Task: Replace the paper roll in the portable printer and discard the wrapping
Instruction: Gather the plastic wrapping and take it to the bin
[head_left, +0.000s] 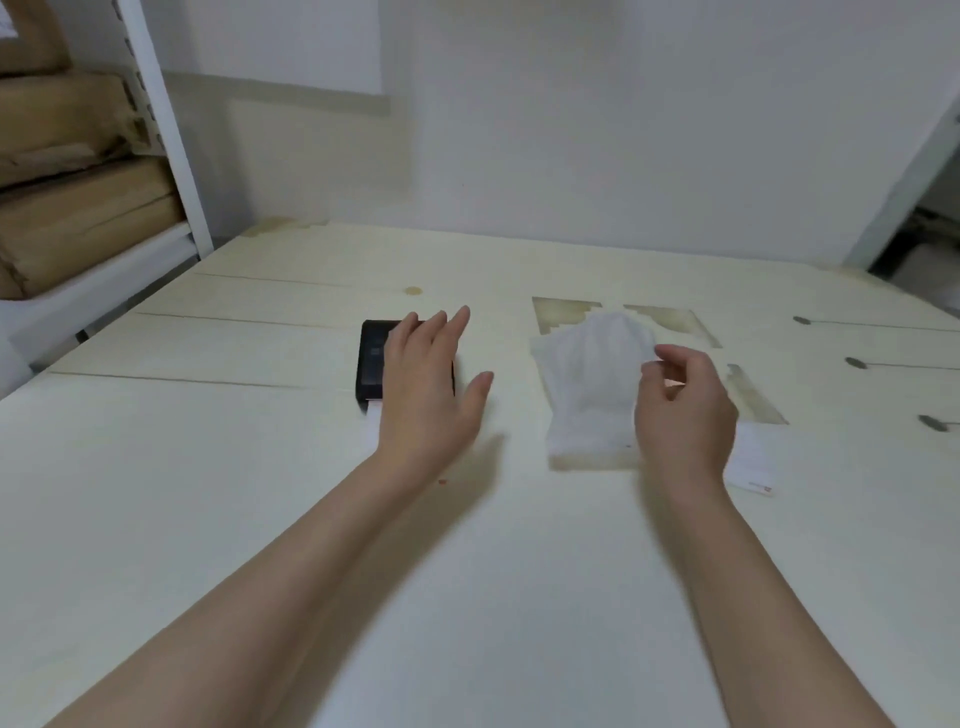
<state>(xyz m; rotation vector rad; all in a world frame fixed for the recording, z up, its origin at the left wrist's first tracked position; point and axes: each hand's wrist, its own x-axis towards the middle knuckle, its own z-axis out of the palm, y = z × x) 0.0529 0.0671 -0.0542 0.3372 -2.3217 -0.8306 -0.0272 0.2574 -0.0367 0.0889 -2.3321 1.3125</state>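
So we've got a pale wooden table (260, 519) with both our bare forearms stretched out over it. Off to the far left of our left hand (423, 387) there's a white shelf rack (171, 156) stacked with brown paper-wrapped bundles (78, 218), and the wall behind is plain white. Out past our right hand (683, 410) the tabletop has some patches where the surface looks peeled or stained (675, 319), plus a few dark marks further right.

The black portable printer (371, 364) sits flat on the table right under our left hand, which covers most of its right side. A strip of white paper (371, 428) pokes out of the printer's near edge, just left of our left wrist. Left hand is spread flat, palm down, fingers apart and thumb out to the right, not gripping anything. Can't tell if it's actually touching the printer or just hovering.

Between the two hands, closer to the right one, lies a crumpled translucent white wrapping (587, 379). Our right hand is loosely curled, thumb and fingertips drawn together at the wrapping's right edge; it's blurry, so we can't tell if it has really pinched it. A small white card or box (753, 462) peeks out from behind the right wrist
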